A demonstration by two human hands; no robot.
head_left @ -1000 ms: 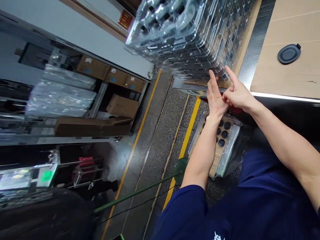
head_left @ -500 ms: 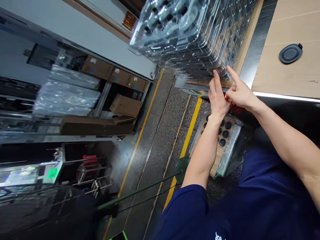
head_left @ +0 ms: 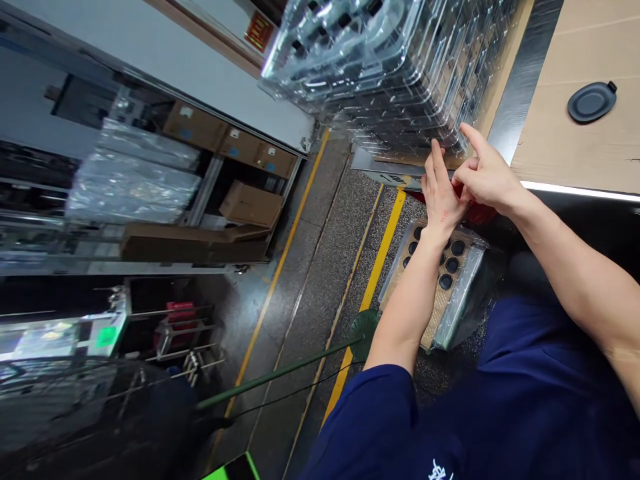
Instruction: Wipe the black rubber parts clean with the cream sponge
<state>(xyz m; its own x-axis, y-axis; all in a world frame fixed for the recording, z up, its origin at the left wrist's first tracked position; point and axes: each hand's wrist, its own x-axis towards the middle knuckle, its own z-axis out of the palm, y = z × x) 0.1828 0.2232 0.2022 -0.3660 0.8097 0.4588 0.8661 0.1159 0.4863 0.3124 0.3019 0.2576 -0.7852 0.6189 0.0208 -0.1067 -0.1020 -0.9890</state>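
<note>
My left hand point(head_left: 442, 193) is just below the near corner of a tall stack of clear plastic trays point(head_left: 400, 73), fingers stretched out towards it. Beside it, my right hand point(head_left: 483, 167) points its index finger at the same corner, its thumb side against my left hand and its other fingers bent. Neither hand visibly holds anything. The stack rests on cardboard, with dark round parts showing through the plastic. To the right, a black oval piece with a small tab point(head_left: 591, 102) lies on the cardboard-covered table point(head_left: 555, 150).
Beneath my arms, a plastic-wrapped carton with black round pieces point(head_left: 453, 287) stands on the floor. A green pole on a round base point(head_left: 364, 333) rises left of it. Yellow lines cross the floor. Shelves with cardboard boxes point(head_left: 253, 203) stand at the left, and a dark fan-like cage is lower left.
The view has shifted slightly, so the black oval piece appears further right and higher. My hands remain beside the stack's corner, with the right one slightly further from the left.
</note>
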